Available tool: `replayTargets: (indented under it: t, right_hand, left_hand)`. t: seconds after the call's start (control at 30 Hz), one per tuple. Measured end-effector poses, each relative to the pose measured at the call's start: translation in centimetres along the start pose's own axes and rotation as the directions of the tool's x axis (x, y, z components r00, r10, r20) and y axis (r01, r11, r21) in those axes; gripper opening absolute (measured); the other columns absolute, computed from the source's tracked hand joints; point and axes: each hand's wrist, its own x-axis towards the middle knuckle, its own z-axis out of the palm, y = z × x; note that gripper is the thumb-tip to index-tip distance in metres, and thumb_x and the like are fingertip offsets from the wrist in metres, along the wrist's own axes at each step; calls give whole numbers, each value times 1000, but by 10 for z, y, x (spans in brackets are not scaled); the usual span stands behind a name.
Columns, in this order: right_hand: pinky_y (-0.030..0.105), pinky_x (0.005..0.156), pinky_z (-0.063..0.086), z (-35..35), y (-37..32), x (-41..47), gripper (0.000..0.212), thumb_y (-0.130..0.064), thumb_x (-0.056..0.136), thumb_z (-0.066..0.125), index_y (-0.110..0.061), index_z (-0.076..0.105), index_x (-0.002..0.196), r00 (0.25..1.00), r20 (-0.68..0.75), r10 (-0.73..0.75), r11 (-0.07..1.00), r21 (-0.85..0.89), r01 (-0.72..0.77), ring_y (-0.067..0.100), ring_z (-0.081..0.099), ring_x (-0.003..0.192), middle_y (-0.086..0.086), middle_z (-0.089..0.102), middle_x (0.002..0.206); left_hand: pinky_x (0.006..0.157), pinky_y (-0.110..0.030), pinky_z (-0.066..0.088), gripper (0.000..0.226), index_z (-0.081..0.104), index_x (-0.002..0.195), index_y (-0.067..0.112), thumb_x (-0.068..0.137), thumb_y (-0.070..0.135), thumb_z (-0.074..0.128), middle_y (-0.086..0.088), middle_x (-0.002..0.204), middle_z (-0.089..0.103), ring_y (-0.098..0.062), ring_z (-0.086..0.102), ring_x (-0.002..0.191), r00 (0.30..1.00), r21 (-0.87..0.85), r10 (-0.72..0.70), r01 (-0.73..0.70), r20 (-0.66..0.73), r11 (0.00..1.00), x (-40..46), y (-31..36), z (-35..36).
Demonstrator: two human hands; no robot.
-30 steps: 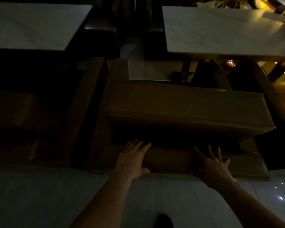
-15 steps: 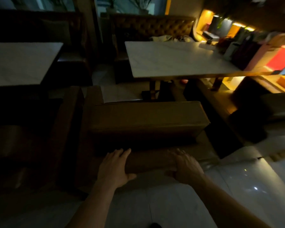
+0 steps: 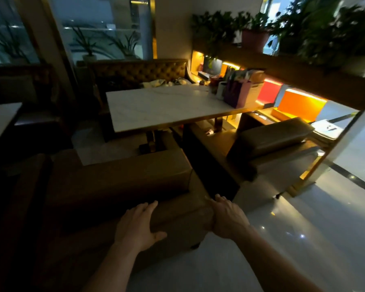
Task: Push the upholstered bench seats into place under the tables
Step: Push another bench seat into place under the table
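A brown upholstered bench seat (image 3: 118, 182) stands in front of the white marble-topped table (image 3: 156, 106), its cushion near the table's pedestal. My left hand (image 3: 137, 226) lies flat on the bench's near edge, fingers spread. My right hand (image 3: 228, 216) presses against the bench's right near corner, fingers together and wrapped over the edge. A second brown bench seat (image 3: 270, 135) stands to the right of the table, at an angle.
A tufted booth sofa (image 3: 139, 70) sits behind the table. Bags and boxes (image 3: 238, 91) crowd the table's far right end. A lit shelf with potted plants (image 3: 251, 34) runs along the right. Another table (image 3: 0, 119) is at the left. Glossy floor (image 3: 303, 228) spreads right.
The view has lifted from looking down at the bench to looking across the room. Both hands stay on the bench's near edge, now closer together, the right one at the corner.
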Motion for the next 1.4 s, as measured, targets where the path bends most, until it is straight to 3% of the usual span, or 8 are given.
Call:
replayTargets:
  t: [0.13, 0.3, 0.53, 0.63, 0.8, 0.97, 1.27, 1.4]
  right_hand:
    - [43, 101, 43, -28, 92, -10, 91, -65, 77, 66, -35, 23, 152, 998, -49, 27, 999, 30, -25, 28, 44, 126, 5, 42, 140]
    - [43, 113, 34, -57, 208, -14, 98, -66, 76, 69, -36, 19, 154, 994, -46, 98, 994, 55, -95, 31, 31, 144, 10, 28, 159]
    - [42, 113, 34, -76, 335, 10, 96, -65, 79, 67, -38, 15, 155, 983, -51, 176, 983, 56, -173, 29, 29, 144, 8, 25, 160]
    - [44, 112, 36, -80, 389, 39, 98, -70, 76, 65, -37, 16, 154, 980, -41, 193, 979, 76, -190, 30, 31, 142, 9, 27, 158]
    - [48, 117, 27, -90, 483, 116, 98, -66, 78, 67, -36, 14, 154, 973, -1, 230, 971, 66, -229, 34, 15, 149, 11, 13, 164]
    - [47, 119, 27, -106, 572, 185, 96, -65, 79, 66, -35, 16, 155, 971, 44, 236, 970, 45, -238, 33, 17, 149, 10, 13, 164]
    - [48, 114, 34, -100, 694, 304, 97, -69, 75, 68, -33, 23, 153, 986, 101, 136, 989, 41, -141, 29, 27, 144, 7, 27, 159]
    - [52, 120, 20, -73, 739, 367, 102, -69, 76, 65, -34, 11, 155, 990, 122, 67, 998, -6, -66, 34, 7, 151, 14, 11, 164]
  left_hand:
    - [117, -42, 24, 102, 8, 154, 40, 75, 71, 64, 8, 162, 15, -19, 21, 145, 999, 4, 39, -39, -1, 999, 24, 93, 13]
    - [116, -42, 26, 99, 10, 153, 40, 76, 65, 68, 8, 161, 17, -19, 20, 146, 994, -30, 109, -109, -3, 994, 61, 210, 29]
    - [116, -44, 26, 102, 7, 154, 40, 76, 68, 66, 6, 163, 13, -21, 18, 147, 986, -6, 152, -152, 64, 988, 142, 324, 55]
    - [116, -42, 25, 102, 8, 154, 39, 76, 69, 65, 6, 162, 14, -21, 19, 146, 979, -23, 189, -188, 76, 982, 193, 367, 67]
    - [116, -43, 27, 102, 11, 154, 40, 74, 68, 68, 5, 161, 19, -22, 23, 145, 976, -65, 207, -203, 66, 977, 305, 437, 93]
    - [117, -43, 24, 101, 11, 154, 38, 75, 67, 68, 4, 161, 19, -21, 23, 145, 973, -119, 209, -197, 99, 973, 394, 506, 118]
    - [119, -42, 16, 99, 8, 154, 38, 79, 67, 64, 5, 163, 11, -19, 6, 149, 990, -133, 115, -104, 79, 986, 507, 579, 166]
    - [119, -42, 15, 101, 3, 154, 39, 78, 68, 63, 7, 164, 2, -21, 5, 149, 999, -83, -38, 37, -15, 996, 542, 596, 212]
